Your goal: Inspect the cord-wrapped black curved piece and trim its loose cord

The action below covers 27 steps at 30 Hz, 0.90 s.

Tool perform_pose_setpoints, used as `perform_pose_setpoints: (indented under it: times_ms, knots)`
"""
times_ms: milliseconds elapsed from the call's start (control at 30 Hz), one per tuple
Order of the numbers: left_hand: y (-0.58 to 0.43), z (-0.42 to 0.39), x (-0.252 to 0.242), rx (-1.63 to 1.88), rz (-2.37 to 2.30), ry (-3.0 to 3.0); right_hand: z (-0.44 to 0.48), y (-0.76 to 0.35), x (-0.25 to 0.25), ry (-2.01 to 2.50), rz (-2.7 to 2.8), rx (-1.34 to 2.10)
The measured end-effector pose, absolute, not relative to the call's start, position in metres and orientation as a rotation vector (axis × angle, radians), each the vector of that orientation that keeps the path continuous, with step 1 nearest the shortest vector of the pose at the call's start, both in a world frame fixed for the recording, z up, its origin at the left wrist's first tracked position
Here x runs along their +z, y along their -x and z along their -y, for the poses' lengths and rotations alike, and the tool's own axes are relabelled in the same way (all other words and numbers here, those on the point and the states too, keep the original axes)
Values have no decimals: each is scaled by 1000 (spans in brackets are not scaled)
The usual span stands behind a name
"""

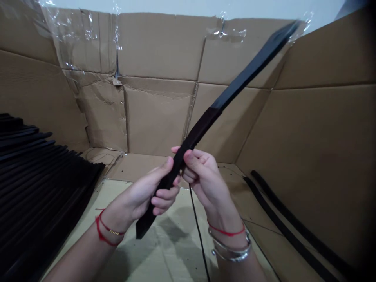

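Observation:
A long, slightly curved black sword [246, 74] slants across the view, its tip at the upper right and its angular butt end at the lower left. Its middle stretch has a dark brownish covering [204, 124]; below that, the grip looks wrapped in black. My left hand [155, 188] is closed around the grip, thumb along the top. Just above it my right hand [202, 168] is closed against the grip, thumb pressed on its edge. From beneath the right hand's curled fingers a thin black cord [197, 219] hangs toward the bottom edge. Where the fingers pinch it is hidden.
A large stack of similar black pieces [38, 188] lies at the left. Two curved black strips [282, 219] rest along the right side. Cardboard walls [158, 117] with clear tape enclose the back and sides. A pale sheet [141, 250] covers the surface below my hands.

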<state>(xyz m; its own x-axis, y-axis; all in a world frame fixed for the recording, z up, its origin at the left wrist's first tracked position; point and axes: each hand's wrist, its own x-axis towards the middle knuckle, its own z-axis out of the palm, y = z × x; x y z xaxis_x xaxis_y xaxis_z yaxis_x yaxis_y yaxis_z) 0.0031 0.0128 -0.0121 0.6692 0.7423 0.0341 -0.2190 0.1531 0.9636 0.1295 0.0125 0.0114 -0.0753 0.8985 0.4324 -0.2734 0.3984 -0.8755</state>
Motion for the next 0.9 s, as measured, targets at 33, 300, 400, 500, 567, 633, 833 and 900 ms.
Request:
perform_pose_setpoints:
  times_ms: [33,300,400,500,567,633,833,900]
  knots:
    - [-5,-11,-12,757,-528,-1272,-11,-129,12,635,1268,1078]
    - [-3,-10,-13,970,-679,-1633,-8,-127,12,621,1286,1043]
    - [-2,-8,-11,921,-627,-1522,-5,-124,11,627,1218,854]
    - [-3,-4,-10,1237,-751,-1508,-6,-124,10,592,1220,953]
    - [-2,0,-8,1074,-661,-1443,-9,-127,11,568,1315,1174]
    - [-2,3,-6,930,-582,-1412,-12,-131,11,577,1324,1213]
    - [-8,1,-10,1234,-741,-1485,-14,-132,11,623,1283,1020]
    - [-7,-2,-10,1041,-603,-1417,-11,-133,12,601,1341,1145]
